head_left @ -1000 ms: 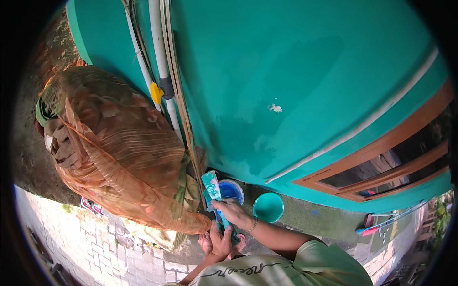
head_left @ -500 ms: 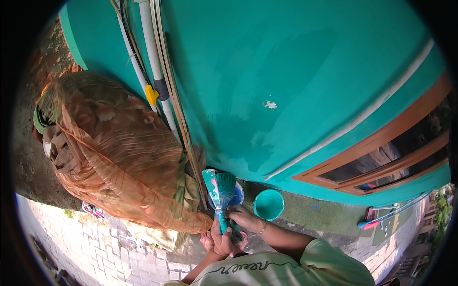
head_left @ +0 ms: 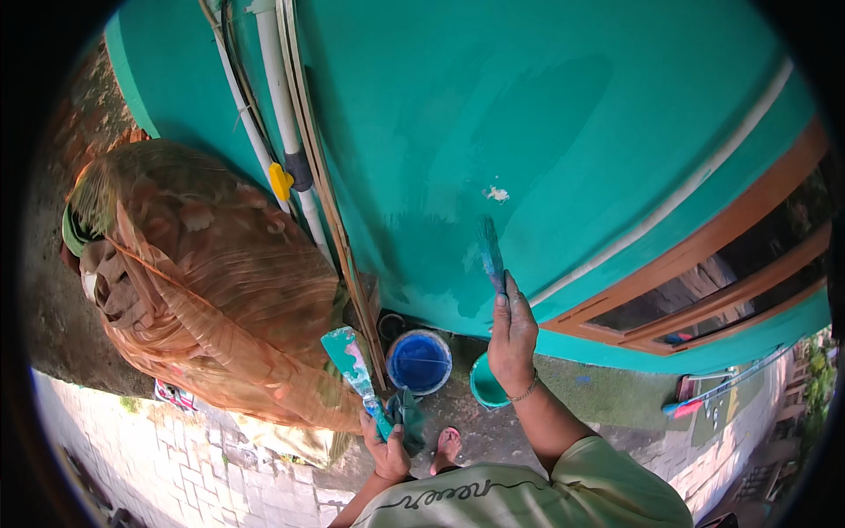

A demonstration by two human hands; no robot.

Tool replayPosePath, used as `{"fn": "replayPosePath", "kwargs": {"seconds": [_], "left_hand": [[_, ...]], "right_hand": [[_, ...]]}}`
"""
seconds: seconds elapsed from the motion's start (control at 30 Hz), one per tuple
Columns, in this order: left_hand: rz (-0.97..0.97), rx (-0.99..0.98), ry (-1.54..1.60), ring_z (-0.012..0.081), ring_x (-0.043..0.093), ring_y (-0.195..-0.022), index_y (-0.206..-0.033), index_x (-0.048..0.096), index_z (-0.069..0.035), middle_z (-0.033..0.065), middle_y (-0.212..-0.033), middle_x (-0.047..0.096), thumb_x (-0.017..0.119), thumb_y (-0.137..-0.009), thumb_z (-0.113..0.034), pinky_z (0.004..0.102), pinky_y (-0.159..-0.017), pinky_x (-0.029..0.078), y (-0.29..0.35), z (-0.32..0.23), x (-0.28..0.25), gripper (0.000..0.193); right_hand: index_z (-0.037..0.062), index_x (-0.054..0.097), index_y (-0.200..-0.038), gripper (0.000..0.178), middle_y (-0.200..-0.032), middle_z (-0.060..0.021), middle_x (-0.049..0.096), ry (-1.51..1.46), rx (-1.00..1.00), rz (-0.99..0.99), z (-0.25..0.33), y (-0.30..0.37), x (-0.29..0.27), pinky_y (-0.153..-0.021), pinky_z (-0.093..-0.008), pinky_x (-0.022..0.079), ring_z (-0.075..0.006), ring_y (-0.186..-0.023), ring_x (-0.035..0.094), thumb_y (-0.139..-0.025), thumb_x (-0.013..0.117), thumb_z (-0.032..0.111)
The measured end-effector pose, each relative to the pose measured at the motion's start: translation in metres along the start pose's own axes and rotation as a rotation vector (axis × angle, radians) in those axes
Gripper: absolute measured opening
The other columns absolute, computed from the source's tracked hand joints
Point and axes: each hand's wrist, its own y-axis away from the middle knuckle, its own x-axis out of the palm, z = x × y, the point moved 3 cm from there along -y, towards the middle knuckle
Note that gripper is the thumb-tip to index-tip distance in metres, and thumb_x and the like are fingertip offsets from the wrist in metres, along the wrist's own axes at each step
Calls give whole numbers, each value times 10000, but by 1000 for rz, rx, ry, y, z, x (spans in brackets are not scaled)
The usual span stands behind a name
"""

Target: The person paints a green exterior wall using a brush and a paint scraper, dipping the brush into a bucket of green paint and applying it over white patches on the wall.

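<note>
A bare right hand is raised before a teal-painted wall, its fingers closed together around the handle of a flat paintbrush with dark green bristles and a paint-smeared handle. The brush extends beyond the fingertips, pointing up the wall, its bristles just below a single chipped white patch; whether they touch the paint cannot be told. A metal-coloured bracelet circles the wrist.

Lower down, the left hand has its fingers curled around the handle of a broad-bladed scraper caked in teal and pale pink paint, the blade angled up and to the left, beyond the fingers. A crumpled dark green cloth sits against that hand; how the fingers hold it is unclear.

Two tools are in view, one to each hand. Two round buckets stand near the wall's foot: a blue one between the hands, and a teal-green one partly hidden behind the right wrist. To the left are two white pipes, one yellow valve handle and one large bundle under sheer orange-brown fabric. One sandalled foot shows below.
</note>
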Motion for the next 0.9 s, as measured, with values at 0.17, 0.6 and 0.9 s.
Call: {"fn": "replayPosePath", "kwargs": {"seconds": [0.17,0.6,0.9], "left_hand": [[28,11,-3,280,462,-919,-956,588,27,149,-990,459,582,-811,-221,371,-834,368,-2,1,-12,287],[230,38,-93,276,458,-1003,-1026,544,46,155,-1070,459,533,-806,-182,364,-908,348,-23,-5,-34,317],[192,49,26,237,448,-860,-865,608,-1,120,-905,483,591,-770,-125,340,-767,374,-34,-10,-23,157]], "right_hand": [[-25,420,-1383,467,-989,-166,522,140,-169,-178,29,-18,3,-711,-334,478,-246,-822,559,-920,486,-5],[57,499,-1352,484,-862,-166,557,505,62,70,-28,7,51,-595,-402,495,-315,-711,588,-872,543,12],[72,452,-1385,581,-890,-156,529,672,-114,-92,-24,-53,64,-578,-394,528,-328,-664,598,-822,576,5]]}}
